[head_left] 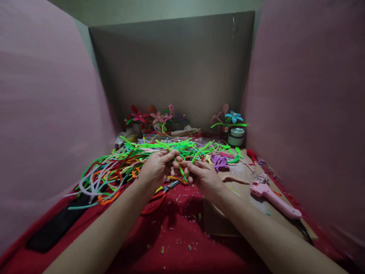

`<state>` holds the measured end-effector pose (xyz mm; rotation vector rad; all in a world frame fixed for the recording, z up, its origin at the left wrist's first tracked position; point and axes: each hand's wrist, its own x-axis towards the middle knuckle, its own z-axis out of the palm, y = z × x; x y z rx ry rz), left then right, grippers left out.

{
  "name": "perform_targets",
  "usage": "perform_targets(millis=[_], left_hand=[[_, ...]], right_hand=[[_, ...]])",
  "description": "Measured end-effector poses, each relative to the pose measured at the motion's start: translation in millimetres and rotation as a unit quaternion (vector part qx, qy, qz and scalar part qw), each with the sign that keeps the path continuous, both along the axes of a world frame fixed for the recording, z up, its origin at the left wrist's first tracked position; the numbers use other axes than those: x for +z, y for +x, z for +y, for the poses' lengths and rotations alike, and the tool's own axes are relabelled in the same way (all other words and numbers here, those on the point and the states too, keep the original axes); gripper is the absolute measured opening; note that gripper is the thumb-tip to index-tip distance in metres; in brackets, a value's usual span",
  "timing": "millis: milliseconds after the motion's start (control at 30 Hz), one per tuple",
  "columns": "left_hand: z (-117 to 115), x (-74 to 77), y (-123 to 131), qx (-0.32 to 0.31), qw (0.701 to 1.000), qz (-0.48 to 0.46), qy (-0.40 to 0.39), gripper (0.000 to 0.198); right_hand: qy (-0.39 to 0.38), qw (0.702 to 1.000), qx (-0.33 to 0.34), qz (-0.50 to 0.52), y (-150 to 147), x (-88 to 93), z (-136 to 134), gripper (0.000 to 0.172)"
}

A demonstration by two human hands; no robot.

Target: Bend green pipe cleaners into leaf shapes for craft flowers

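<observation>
Between my two hands, above the red cloth, is a bright green pipe cleaner (182,173) bent to a point at its lower end. My left hand (159,165) pinches one arm of it between thumb and fingers. The other arm, slanting up to the right, is gripped by my right hand (203,175). Behind the hands lies a large tangled heap of pipe cleaners (114,167) in green, white, red, orange and other colours. Scissors (159,196) with red and yellow handles rest on the cloth by my left wrist.
A pink glue gun (275,199) lies on a brown board (222,224) at right, near a purple pipe-cleaner piece (220,162). A lidded jar (236,137) and pipe-cleaner flowers (158,117) stand at the back. A black flat object (54,226) lies at left. Partitions enclose three sides.
</observation>
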<state>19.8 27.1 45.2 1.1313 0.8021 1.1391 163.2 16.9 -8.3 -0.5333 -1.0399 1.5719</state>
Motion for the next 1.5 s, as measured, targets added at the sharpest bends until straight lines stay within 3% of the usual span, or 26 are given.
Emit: perform_targets(millis=[100,233,433,733,1000,1233,1433,1500], left_hand=[[1.4,-4.5,9.7,-0.041,0.997,0.068,0.019,0.014],[-1.7,-13.8,13.3,-0.027,0.989,0.137,0.056,0.02],[-1.8,-17.3,11.2,-0.01,0.989,0.137,0.056,0.026],[-8.9,-15.3,15.0,0.013,0.992,0.126,0.025,0.024],[-5.1,-21.9,5.9,0.031,0.998,0.044,0.038,0.028],[-2.9,-18.0,3.5,0.005,1.0,0.014,-0.002,0.026],[2.9,-18.0,1.4,-0.024,0.999,-0.024,-0.011,0.024],[4.8,-19.8,1.0,-0.029,0.999,-0.039,-0.011,0.023]], right_hand=[[-0.008,0.999,0.025,-0.043,0.4,-4.5,0.0,0.024],[-0.017,0.995,0.043,-0.093,0.4,-7.8,-0.9,0.025],[-0.037,0.987,0.013,-0.159,-1.5,-6.4,-4.1,0.023],[-0.063,0.972,0.044,-0.221,-4.8,-8.6,-7.6,0.012],[-0.072,0.981,0.12,-0.134,-0.9,-4.2,-8.8,0.024],[-0.117,0.98,0.149,-0.052,-3.0,-9.3,-7.6,0.017],[-0.186,0.954,0.235,0.027,-0.3,-14.0,-4.0,0.03],[-0.224,0.942,0.243,0.063,-0.5,-15.1,-3.7,0.026]])
